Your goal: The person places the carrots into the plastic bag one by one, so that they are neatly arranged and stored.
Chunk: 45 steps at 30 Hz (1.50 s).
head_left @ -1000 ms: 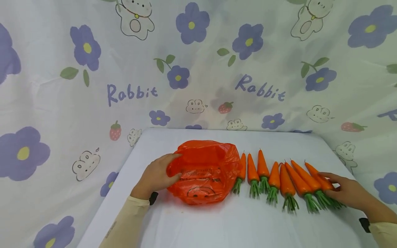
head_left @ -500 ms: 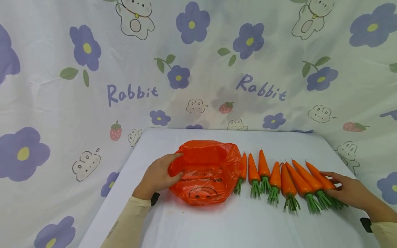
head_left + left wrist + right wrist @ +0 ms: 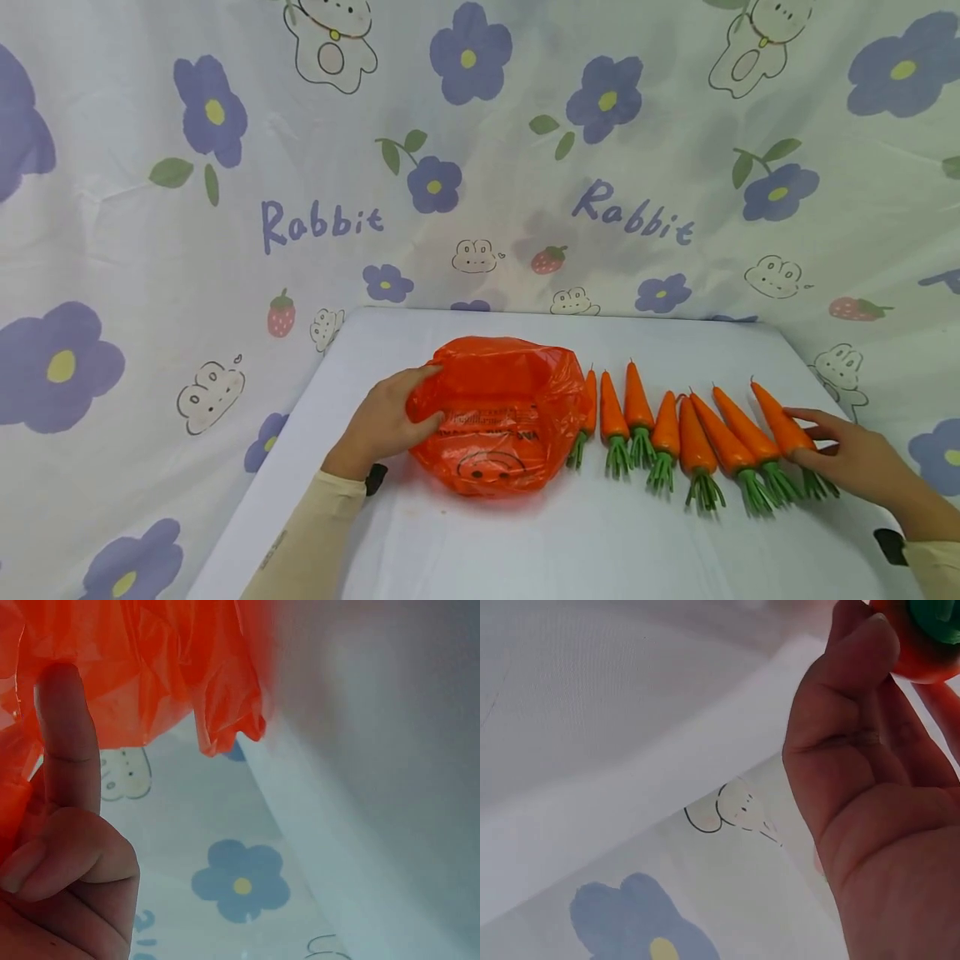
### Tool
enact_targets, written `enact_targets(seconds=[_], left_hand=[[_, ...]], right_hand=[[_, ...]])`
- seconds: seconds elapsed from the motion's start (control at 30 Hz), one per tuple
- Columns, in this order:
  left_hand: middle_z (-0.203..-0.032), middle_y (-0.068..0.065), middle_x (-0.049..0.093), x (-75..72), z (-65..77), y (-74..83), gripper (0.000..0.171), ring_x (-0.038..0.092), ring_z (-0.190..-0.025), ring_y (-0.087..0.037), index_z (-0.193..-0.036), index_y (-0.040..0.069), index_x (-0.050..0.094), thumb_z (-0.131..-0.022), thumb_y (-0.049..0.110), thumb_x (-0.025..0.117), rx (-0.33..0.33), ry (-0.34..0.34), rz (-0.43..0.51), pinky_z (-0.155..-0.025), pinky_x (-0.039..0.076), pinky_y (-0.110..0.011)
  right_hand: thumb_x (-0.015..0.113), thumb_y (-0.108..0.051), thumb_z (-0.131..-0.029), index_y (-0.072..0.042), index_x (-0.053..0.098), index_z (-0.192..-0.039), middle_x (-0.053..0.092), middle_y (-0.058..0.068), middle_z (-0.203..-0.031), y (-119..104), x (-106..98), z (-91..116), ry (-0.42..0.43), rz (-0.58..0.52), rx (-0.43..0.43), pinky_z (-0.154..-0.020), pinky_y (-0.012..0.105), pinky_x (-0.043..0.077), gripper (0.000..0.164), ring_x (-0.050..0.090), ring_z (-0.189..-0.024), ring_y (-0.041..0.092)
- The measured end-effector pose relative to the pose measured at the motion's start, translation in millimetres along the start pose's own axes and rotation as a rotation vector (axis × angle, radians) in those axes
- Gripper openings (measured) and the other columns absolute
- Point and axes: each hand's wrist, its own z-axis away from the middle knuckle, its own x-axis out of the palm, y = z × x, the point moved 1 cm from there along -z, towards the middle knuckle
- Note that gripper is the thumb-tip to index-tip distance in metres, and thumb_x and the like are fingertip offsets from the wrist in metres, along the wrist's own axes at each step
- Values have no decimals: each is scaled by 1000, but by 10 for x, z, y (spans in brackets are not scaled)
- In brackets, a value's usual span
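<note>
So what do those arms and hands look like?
The left sleeve and right sleeve are cream, with tiny dark marks on the left one. A small black thing shows at each wrist. The left hand and right hand wear no gloves.

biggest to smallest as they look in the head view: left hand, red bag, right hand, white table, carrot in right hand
1. White table
2. Red bag
3. Left hand and right hand: too alike to rank
4. Gripped carrot, partly hidden
</note>
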Motion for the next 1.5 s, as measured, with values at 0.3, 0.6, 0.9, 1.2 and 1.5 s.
enact_targets(seconds=[0.3, 0.6, 0.9, 1.2, 1.5], left_hand=[[-142, -3, 65, -61, -22, 2, 67, 63, -128, -28, -150, 19, 58, -89, 34, 81, -41, 17, 24, -102, 55, -54], [-137, -5, 67, 9, -13, -20, 64, 67, -120, -28, -147, 15, 59, -89, 31, 81, -18, 70, 42, -99, 57, -51], [-135, -3, 68, 33, 0, 10, 63, 67, -119, -26, -147, 17, 59, -89, 35, 78, -43, 91, 10, -97, 58, -51], [-136, -4, 68, 44, -10, 55, 63, 69, -118, -28, -147, 16, 60, -90, 37, 76, -44, 80, -36, -95, 59, -51], [-133, -4, 70, 39, 3, 67, 63, 70, -112, -27, -147, 17, 60, -91, 39, 75, -63, 78, -53, -91, 60, -50]], right_hand=[[76, -52, -93, 5, 44, -153, 60, 42, -126, -96, -28, 35, 62, -39, 19, -67, 53, 62, 89, 72, -93, 48], [77, -47, -95, -3, 42, -159, 58, 43, -133, -375, 10, 78, 101, -210, -34, -73, 58, 62, 85, 69, -106, 55], [76, -31, -99, -17, 41, -163, 59, 31, -139, -902, 25, 36, 97, -410, -182, -72, 32, 62, 74, 75, -104, 29], [79, -28, -96, -20, 48, -159, 65, 24, -134, -1451, 130, 87, 103, -491, -253, -77, 29, 62, 70, 73, -106, 15], [84, -21, -92, -21, 50, -157, 69, 20, -131, -2027, 118, 67, -8, -625, -363, -77, 36, 64, 73, 76, -104, 21]])
